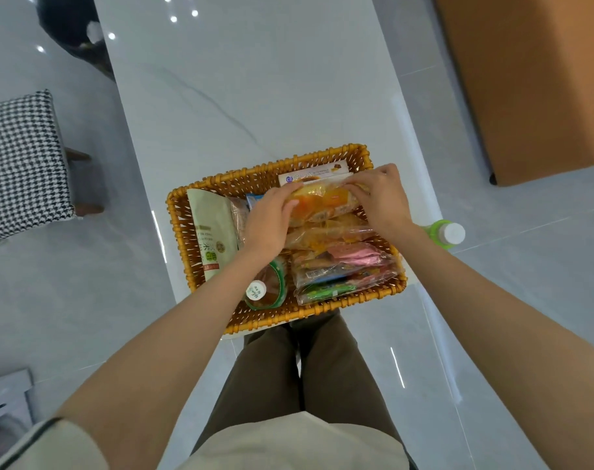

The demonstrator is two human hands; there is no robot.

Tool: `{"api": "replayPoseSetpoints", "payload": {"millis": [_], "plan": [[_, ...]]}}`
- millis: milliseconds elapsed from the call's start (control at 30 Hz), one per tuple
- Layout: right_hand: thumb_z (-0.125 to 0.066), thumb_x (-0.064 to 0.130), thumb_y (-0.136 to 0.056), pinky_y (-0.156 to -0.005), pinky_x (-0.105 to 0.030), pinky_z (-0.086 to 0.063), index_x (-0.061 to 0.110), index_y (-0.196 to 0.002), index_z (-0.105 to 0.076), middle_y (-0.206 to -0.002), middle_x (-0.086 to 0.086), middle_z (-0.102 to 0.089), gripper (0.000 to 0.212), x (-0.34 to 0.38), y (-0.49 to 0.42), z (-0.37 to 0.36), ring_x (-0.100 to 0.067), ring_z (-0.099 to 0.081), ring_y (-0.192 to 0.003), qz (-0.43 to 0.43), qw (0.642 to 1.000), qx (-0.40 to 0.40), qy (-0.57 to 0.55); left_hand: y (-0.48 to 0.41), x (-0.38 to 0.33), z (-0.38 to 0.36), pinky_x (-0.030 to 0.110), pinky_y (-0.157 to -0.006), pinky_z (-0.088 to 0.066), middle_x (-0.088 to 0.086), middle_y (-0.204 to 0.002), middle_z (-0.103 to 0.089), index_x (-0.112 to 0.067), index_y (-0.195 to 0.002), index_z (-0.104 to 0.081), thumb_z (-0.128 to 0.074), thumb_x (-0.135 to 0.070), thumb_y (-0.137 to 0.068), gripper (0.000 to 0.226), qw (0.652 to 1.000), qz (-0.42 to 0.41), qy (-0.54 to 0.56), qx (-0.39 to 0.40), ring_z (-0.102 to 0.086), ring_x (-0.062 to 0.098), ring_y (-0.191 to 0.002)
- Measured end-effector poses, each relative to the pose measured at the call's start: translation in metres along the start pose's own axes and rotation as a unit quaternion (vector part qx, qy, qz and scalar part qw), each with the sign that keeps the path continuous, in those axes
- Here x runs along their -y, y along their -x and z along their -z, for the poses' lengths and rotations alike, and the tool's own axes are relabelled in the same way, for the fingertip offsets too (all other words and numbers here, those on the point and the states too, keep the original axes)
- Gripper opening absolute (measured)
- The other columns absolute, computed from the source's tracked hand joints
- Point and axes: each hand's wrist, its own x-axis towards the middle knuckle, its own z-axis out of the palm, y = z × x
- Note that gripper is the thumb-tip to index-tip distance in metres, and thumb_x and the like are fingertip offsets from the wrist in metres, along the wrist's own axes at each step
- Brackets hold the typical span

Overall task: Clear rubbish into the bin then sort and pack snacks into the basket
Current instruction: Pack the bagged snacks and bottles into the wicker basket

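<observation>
I have the wicker basket (177, 232) at the near end of the white counter (254, 96), packed with snacks. Both hands are on an orange packet (322, 201) lying across the basket at about 1 o'clock. The left hand (268, 222) has its fingers (287, 195) curled over the packet's left end, and the right hand (383, 198) grips the right end the same way.

Behind the packet, at 12 o'clock, a flat box (309, 176) leans on the far wall. A pale green pouch (212, 228) lies along the 9 o'clock side, and a white-capped bottle (256, 290) sits at 6 o'clock. Clear bags of sweets (349, 266) fill the 4 o'clock corner.

Outside the basket at 3 o'clock stands a green bottle (448, 232). The dark bin (71, 25) is on the floor at 11 o'clock.
</observation>
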Motion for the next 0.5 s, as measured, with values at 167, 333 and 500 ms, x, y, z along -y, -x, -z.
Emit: {"api": "replayPoseSetpoints", "payload": {"millis": [167, 333, 500], "plan": [[-0.049, 0.018, -0.100, -0.084, -0.017, -0.036, 0.012, -0.115, -0.070, -0.117, -0.004, -0.068, 0.026, 0.007, -0.014, -0.014, -0.021, -0.061, -0.109, -0.094, 0.992, 0.012, -0.085, -0.027, 0.000, -0.003, 0.019, -0.091, -0.034, -0.004, -0.133, -0.059, -0.023, -0.133, -0.056, -0.049, -0.025, -0.099, 0.034, 0.995, 0.085, 0.049, 0.002, -0.056, 0.016, -0.116], [-0.043, 0.019, -0.102, -0.093, -0.032, -0.042, 0.018, -0.123, -0.065, -0.126, -0.005, -0.063, 0.030, 0.009, -0.010, -0.010, -0.026, -0.050, -0.122, -0.111, 0.991, 0.044, -0.060, -0.027, -0.004, 0.002, 0.026, -0.099, -0.037, -0.002, -0.138, -0.055, -0.023, -0.134, -0.054, -0.051, -0.022, -0.099, 0.035, 0.994, 0.095, 0.037, 0.038, -0.050, 0.017, -0.125], [-0.052, 0.018, -0.097, -0.104, -0.035, -0.035, 0.020, -0.125, -0.063, -0.132, 0.002, -0.058, 0.030, 0.003, 0.026, 0.007, -0.024, -0.039, -0.128, -0.018, 0.998, -0.061, -0.010, 0.011, -0.002, 0.009, 0.042, -0.109, -0.033, -0.003, -0.136, -0.053, -0.030, -0.133, -0.054, -0.058, -0.033, -0.094, 0.040, 0.999, 0.011, -0.030, -0.044, -0.042, 0.018, -0.128]]}}
